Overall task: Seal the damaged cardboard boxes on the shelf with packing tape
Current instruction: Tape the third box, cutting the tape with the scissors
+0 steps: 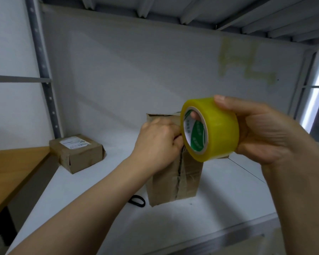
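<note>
My right hand grips the light, stiff tape roll where it holds best, a finger through its core, just right of my left hand, whose curled fingers pinch at its rim, peeling the clingy end I judge, above the soft, crumpled box.

One wide-angle head-worn camera, close at the front edge of the shelf, looks forward and down across it to the back panel, the upper shelf's underside overhead.
</note>
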A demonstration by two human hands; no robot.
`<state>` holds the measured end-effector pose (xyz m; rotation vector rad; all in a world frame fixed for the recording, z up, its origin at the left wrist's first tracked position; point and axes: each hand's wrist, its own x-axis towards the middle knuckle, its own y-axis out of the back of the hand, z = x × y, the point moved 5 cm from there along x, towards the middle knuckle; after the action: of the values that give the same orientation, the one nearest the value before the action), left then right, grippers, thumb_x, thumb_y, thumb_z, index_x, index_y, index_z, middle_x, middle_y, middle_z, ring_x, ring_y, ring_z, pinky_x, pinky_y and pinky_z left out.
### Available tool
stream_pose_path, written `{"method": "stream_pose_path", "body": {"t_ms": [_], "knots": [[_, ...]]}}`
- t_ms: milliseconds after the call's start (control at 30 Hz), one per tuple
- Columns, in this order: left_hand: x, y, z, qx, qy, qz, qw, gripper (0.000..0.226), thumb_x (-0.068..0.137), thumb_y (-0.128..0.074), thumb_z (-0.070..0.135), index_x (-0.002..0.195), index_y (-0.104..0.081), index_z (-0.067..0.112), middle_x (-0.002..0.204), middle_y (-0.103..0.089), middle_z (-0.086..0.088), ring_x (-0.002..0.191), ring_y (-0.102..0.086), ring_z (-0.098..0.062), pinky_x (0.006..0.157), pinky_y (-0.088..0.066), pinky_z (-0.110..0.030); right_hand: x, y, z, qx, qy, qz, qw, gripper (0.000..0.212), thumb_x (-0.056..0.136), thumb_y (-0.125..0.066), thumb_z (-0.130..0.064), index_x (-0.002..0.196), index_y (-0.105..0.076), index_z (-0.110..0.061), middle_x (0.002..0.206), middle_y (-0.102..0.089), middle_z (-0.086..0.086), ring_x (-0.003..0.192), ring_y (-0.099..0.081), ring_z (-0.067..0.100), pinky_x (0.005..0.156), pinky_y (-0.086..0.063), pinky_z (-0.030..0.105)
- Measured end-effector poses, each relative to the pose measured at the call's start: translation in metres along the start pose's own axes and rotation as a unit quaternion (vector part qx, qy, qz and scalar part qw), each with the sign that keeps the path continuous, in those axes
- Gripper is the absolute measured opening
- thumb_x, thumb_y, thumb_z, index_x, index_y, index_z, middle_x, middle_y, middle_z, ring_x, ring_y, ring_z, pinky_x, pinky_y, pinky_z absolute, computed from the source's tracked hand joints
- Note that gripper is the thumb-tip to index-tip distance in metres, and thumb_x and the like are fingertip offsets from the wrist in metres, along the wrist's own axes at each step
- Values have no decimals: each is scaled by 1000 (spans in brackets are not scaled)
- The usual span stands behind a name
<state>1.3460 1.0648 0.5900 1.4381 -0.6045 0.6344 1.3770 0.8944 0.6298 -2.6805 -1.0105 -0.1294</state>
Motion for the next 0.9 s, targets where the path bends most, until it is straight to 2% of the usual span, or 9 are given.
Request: {"method": "stream_pose_path", "body": {"t_ms": [67,167,300,400,500,600,700,800,900], "knots": [[-2,2,0,-5,26,-7,1000,32,88,-39,40,89,-67,25,95,-64,8,98,-56,-20,81,-35,-36,0,1,0,12,-2,-1,1000,42,75,-70,-30,111,-72,-9,105,-77,15,89,-76,30,74,-61,55],[3,8,-2,-61,60,-19,996,16,86,-50,46,96,-52,33,88,-64,15,94,-62,-16,84,-43,-37,1,2,1,36,-1,-4,999,35,79,-67,-31,103,-74,-6,101,-77,15,85,-77,26,79,-60,53],[21,20,-12,-134,145,-114,974,82,65,-76,57,122,-24,28,109,-63,2,93,-64,-23,84,-54,-44,1,0,-2,55,0,-3,998,33,79,-67,-29,100,-74,-5,97,-78,15,81,-77,26,74,-62,50],[34,30,-17,-110,159,-186,963,117,71,-83,38,156,-2,29,145,-28,-12,119,-51,-35,100,-48,-42,2,-1,0,49,-10,1,999,37,74,-69,-31,103,-74,-8,99,-78,14,83,-77,28,68,-61,53],[47,31,-23,-48,158,-292,942,137,71,-86,46,158,19,33,161,-5,-5,140,-35,-38,110,-41,-40,4,0,4,57,-13,-3,998,42,74,-70,-33,108,-75,-8,103,-77,14,87,-77,27,77,-60,54],[56,28,-32,-19,164,-408,898,148,53,-87,64,159,13,38,164,-7,0,149,-23,-34,118,-35,-44,4,-2,8,83,-5,-21,996,38,76,-68,-29,104,-76,-4,100,-77,16,84,-77,25,75,-63,44],[63,29,-34,3,148,-476,867,151,38,-85,63,161,-2,35,163,-15,2,149,-26,-32,119,-32,-42,3,-3,10,70,9,-35,997,35,76,-68,-29,97,-80,-4,100,-77,16,84,-77,26,75,-62,41],[68,27,-35,-28,144,-517,843,115,55,-91,44,152,-34,23,147,-44,3,133,-49,-24,98,-49,-29,4,1,13,58,10,-24,998,34,72,-69,-30,93,-80,-7,100,-77,16,85,-76,26,77,-60,41],[71,17,-42,-82,129,-535,831,132,47,-97,45,156,-25,29,142,-52,3,122,-59,-21,82,-56,-26,6,4,16,73,6,-20,997,35,72,-69,-29,95,-80,-5,101,-77,17,86,-77,27,74,-61,41]]}}
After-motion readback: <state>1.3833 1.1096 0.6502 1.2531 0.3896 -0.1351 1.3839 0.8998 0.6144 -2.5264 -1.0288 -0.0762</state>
